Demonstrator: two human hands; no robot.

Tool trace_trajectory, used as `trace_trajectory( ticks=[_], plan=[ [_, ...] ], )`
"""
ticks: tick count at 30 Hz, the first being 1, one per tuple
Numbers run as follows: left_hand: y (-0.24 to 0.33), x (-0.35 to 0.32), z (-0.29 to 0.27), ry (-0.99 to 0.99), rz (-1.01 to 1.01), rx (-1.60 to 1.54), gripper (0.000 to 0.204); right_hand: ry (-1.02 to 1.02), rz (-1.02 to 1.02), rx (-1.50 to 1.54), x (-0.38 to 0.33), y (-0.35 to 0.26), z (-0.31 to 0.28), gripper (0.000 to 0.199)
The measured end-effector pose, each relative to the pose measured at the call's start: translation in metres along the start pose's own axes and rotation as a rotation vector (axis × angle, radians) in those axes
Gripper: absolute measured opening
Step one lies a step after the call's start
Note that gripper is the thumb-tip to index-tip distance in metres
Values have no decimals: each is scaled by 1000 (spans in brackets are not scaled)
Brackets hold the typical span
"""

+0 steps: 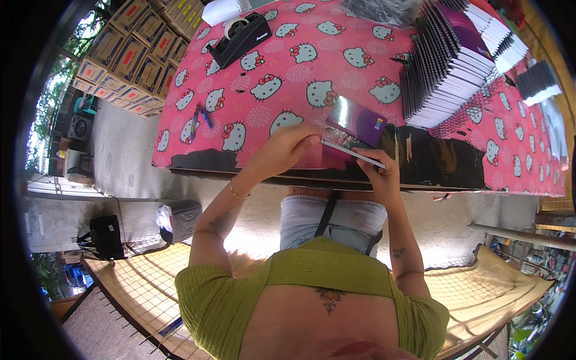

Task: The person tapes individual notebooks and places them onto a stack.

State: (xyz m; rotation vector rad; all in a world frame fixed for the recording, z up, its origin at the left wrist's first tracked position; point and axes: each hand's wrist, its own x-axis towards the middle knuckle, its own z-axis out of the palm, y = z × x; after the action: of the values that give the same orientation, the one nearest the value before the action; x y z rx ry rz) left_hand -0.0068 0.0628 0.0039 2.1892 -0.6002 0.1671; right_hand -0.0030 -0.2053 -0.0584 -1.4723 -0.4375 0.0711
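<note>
Purple spiral notebook (355, 123) lay at the near edge of the table (432, 162), on the pink cat-print cloth (288, 72), in what looked like a clear glossy sleeve; I could not tell how far the sleeve covered it. Left hand (287, 147) sat on the notebook's near-left corner, fingers curled and pressed together, fingertips (313, 140) pinching the edge of the wrap. Right hand (379, 168) was just beside it at the near-right corner, thumb and forefinger pinching a thin white edge, the other fingers folded under. Both hands touched the same notebook, close together. My judgement: the step in hand was closing or smoothing the wrap, and it would go best with the left hand pinning the corner flat while the right drew the edge taut and straight along the cover, so no crease got trapped. Beyond, on the right, a fanned stack of like notebooks (447, 66) stood well apart. A black tape dispenser (240, 37) sat at the far left of the cloth, a blue pen (206, 116) nearer. Cardboard cartons (129, 51) were piled off the table's left.
</note>
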Motion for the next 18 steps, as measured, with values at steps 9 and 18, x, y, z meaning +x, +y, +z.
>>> trace_trajectory(
  ticks=[9,18],
  plan=[
    [3,1,-1,-108,-527,-838,27,-19,-42,-25,0,-1,0,20],
    [-7,-1,-3,-175,-483,-579,30,-25,-68,-42,0,0,-1,22]
  ],
)
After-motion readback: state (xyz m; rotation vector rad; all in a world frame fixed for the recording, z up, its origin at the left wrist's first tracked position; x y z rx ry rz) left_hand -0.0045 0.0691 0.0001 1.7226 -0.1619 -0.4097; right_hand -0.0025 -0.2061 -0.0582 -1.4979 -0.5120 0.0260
